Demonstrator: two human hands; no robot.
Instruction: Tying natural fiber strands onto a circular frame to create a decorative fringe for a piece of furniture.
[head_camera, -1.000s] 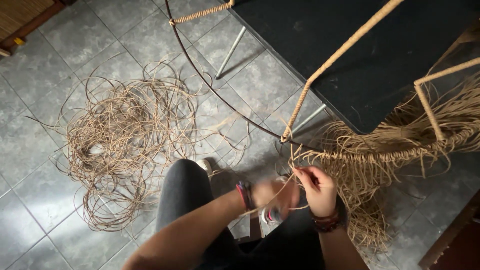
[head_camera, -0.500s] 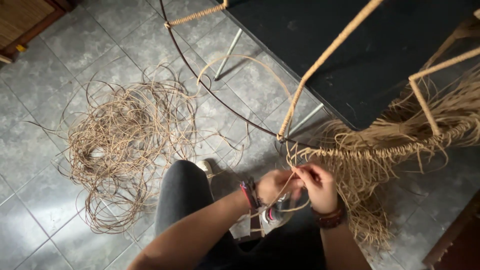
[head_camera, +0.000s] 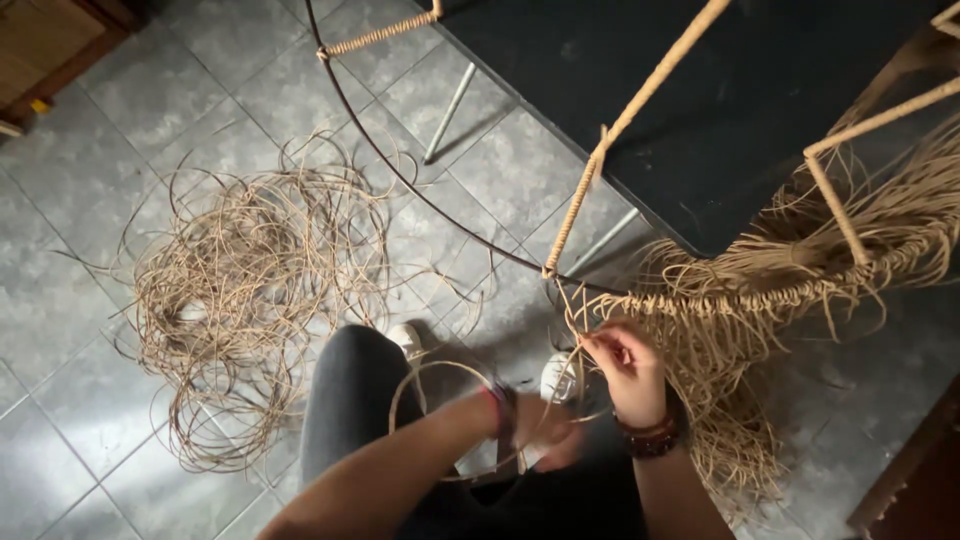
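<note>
Lower centre of frame: right hand (head_camera: 628, 372) pinches cane strand (head_camera: 440, 372) at woven rim (head_camera: 760, 290); left hand (head_camera: 545, 432) blurred, grip unclear. Weaving step underway; next needs strand pulled taut.

A home craft or weaving workspace, set up on a grey tiled floor (head_camera: 90, 300). A big loose tangle of cane strands (head_camera: 240, 290) lies on the tiles, a thin metal frame (head_camera: 400, 170) partly wrapped in cane stands over them, and a half-woven fringe (head_camera: 760, 300) hangs from it. A dark table (head_camera: 700, 110) and wooden furniture (head_camera: 50, 50) stand nearby.
</note>
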